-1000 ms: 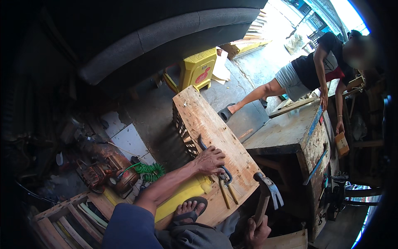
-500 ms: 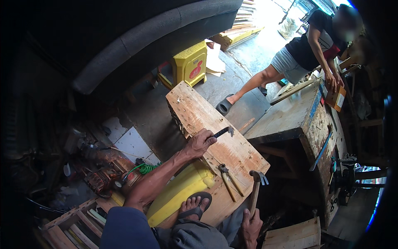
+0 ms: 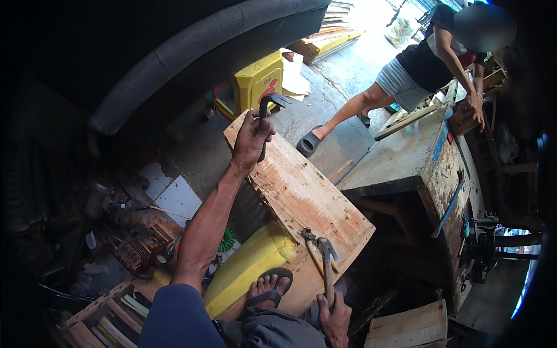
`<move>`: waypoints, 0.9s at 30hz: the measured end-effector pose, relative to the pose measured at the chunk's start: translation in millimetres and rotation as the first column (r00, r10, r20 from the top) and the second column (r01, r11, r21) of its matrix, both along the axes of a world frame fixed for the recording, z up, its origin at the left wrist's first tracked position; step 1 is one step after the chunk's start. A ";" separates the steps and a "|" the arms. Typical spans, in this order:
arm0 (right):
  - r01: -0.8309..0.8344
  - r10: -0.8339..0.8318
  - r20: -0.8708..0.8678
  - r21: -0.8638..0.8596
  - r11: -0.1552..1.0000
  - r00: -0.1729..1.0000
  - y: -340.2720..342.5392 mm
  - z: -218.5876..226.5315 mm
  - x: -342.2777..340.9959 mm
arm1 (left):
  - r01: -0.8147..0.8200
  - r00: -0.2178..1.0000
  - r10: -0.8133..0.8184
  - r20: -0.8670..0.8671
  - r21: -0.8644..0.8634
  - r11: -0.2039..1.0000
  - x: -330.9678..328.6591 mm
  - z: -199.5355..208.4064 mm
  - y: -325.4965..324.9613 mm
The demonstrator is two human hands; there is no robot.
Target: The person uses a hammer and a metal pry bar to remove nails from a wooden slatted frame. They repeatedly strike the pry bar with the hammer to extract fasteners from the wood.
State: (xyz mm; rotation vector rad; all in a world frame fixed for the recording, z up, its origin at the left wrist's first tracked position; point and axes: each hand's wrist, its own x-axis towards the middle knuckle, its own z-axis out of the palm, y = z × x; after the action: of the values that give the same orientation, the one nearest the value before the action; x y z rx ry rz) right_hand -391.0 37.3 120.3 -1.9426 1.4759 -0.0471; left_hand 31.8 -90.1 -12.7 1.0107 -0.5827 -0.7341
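Observation:
My left hand (image 3: 250,144) is closed around a black pry bar (image 3: 264,110), its hooked claw end up, above the far left part of a worn wooden bench (image 3: 301,181). At the lower middle, my right hand (image 3: 335,319) grips the wooden handle of a claw hammer (image 3: 329,275). The hammer's head is over the bench's near right part, beside a pair of pincers (image 3: 311,246) that it partly covers. My sandalled foot (image 3: 268,290) rests on the bench, next to a yellow foam-like pad (image 3: 249,260).
A yellow plastic stool (image 3: 258,81) stands beyond the bench. To the right is a worn worktable (image 3: 394,165), where another person (image 3: 423,72) bends over a small block. A reddish machine (image 3: 139,249) and a slatted wooden crate (image 3: 110,307) are at the left.
My left hand has lifted the pry bar up and left, its hook now upright. My right hand has brought the hammer left, over the pincers. The other person's hands have shifted on the block.

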 end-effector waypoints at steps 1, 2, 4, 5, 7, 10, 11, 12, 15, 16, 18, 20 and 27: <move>0.015 -0.015 -0.008 0.014 1.000 1.000 -0.7 1.4 3.9 | -0.010 1.000 0.010 -0.011 0.001 1.000 -0.7 -2.0 1.7; 0.030 -0.030 -0.016 0.027 0.999 0.999 -2.8 1.7 6.8 | -0.021 1.000 0.021 -0.023 0.003 1.000 -1.2 -3.9 3.5; 0.006 -0.005 -0.020 0.034 0.999 1.000 -9.9 -0.9 9.9 | -0.043 0.998 0.042 -0.042 -0.017 0.999 4.9 -4.1 2.6; -0.021 0.021 -0.012 0.025 0.999 1.000 -10.6 -0.9 9.4 | -0.080 0.997 0.080 0.001 -0.012 0.997 8.3 -4.1 2.6; -0.061 0.062 -0.024 0.027 0.998 0.998 -16.6 -0.1 10.2 | -0.167 0.983 0.166 0.078 0.001 0.986 12.4 -5.6 9.4; -0.085 0.088 -0.062 0.044 0.995 0.994 -30.2 0.3 19.8 | -0.305 0.947 0.303 0.102 0.004 0.952 15.7 -10.4 11.5; -0.094 0.097 -0.067 0.046 0.995 0.993 -34.4 1.7 25.0 | -0.340 0.938 0.340 0.066 -0.006 0.940 16.4 -14.3 11.5; -0.104 0.107 -0.072 0.044 0.994 0.992 -39.6 4.0 30.2 | -0.376 0.926 0.377 0.027 -0.017 0.926 18.8 -20.1 11.8; -0.203 0.204 -0.050 0.029 0.979 0.978 -49.9 7.0 44.6 | -0.486 0.853 0.472 0.220 0.010 0.874 28.1 -47.6 16.7; -0.230 0.231 -0.040 0.024 0.973 0.972 -52.1 6.5 48.5 | -0.521 0.820 0.500 0.279 0.002 0.853 29.8 -53.6 17.7; -0.276 0.278 -0.082 0.039 0.960 0.957 -58.5 3.9 53.7 | -0.513 0.825 0.494 0.274 0.000 0.858 31.0 -61.7 18.7; -0.310 0.314 -0.106 0.055 0.949 0.943 -62.0 2.4 61.2 | -0.528 0.816 0.499 0.293 0.023 0.849 30.1 -65.4 18.7; -0.412 0.419 -0.113 0.078 0.908 0.901 -93.2 26.2 110.9 | -0.551 0.787 0.505 0.353 0.036 0.834 14.2 -51.3 24.2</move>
State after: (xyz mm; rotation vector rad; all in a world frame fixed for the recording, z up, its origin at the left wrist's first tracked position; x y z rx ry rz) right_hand -280.1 -55.9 146.4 -2.2100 1.0937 0.3099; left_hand 46.1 -65.9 -64.0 1.3669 -0.4997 -0.0959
